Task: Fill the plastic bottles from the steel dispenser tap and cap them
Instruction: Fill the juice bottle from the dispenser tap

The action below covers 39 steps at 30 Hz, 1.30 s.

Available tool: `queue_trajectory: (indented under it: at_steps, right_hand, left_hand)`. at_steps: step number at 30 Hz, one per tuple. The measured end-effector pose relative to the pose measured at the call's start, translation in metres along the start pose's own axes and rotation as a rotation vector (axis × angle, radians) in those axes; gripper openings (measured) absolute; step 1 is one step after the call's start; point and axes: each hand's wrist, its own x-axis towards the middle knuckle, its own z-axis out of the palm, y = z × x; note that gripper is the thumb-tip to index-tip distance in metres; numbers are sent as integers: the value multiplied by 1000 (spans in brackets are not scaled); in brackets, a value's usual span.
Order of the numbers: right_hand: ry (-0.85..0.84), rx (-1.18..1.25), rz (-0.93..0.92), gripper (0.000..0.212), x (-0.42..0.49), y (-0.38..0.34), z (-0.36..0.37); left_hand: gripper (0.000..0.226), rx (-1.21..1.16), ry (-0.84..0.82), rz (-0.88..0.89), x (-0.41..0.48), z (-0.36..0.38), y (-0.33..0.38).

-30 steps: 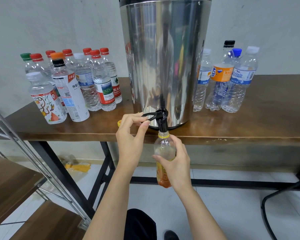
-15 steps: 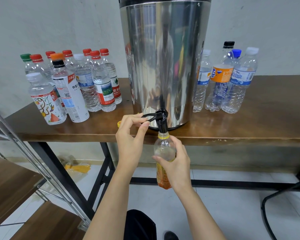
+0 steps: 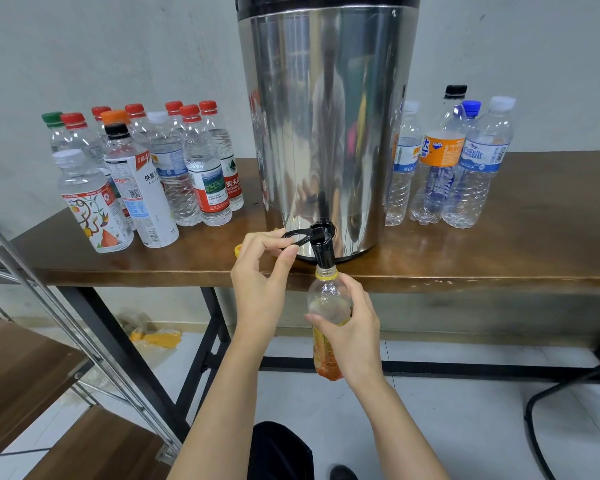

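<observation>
A tall steel dispenser point(image 3: 326, 126) stands on the wooden table point(image 3: 499, 258), its black tap point(image 3: 321, 244) hanging over the front edge. My left hand point(image 3: 262, 282) pinches the tap's black lever point(image 3: 297, 235) between thumb and fingers. Below the spout my right hand point(image 3: 354, 327) grips an uncapped clear bottle with an orange-yellow label point(image 3: 326, 299), its mouth right under the tap. A yellow cap point(image 3: 238, 250) lies on the table, mostly hidden behind my left hand.
Several capped bottles point(image 3: 142, 174) stand on the table left of the dispenser, several more capped bottles point(image 3: 454, 161) on the right. A metal-and-wood shelf point(image 3: 32, 358) is at lower left. A black chair base point(image 3: 568, 393) sits on the floor at right.
Both hands stay where they were, left on the lever and right holding the bottle under the spout. No clear change in the bottle.
</observation>
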Motion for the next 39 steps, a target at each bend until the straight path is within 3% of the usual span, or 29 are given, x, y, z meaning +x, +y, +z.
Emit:
queue_trajectory:
  at_steps: [39]
  right_hand:
    - [6, -2, -34, 73, 2, 3, 1]
  left_hand:
    - [24, -1, -3, -11, 0, 0, 1]
